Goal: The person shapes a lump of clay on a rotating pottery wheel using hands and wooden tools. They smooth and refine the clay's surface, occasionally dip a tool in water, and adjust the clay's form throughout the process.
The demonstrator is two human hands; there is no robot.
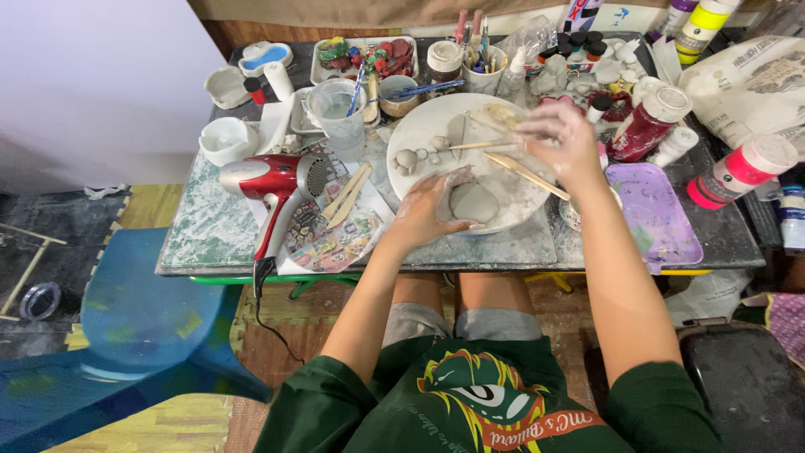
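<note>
I wear a dark green short-sleeved T-shirt (470, 403), loose enough to bunch at the shoulders, with sleeves that end above my elbows and leave both forearms bare. Across the chest is a large printed graphic: a green creature's head with jagged yellow edging, a big black-and-white eye at its centre, and below it a curved red-orange banner bearing pale lettering. A thin line of pale script runs beside the graphic. Below the shirt I have light grey shorts (457, 321), which cover the tops of my thighs. My left hand (428, 211) and right hand (560, 143) are smeared with pale grey clay residue; no rings, watch or gloves.
</note>
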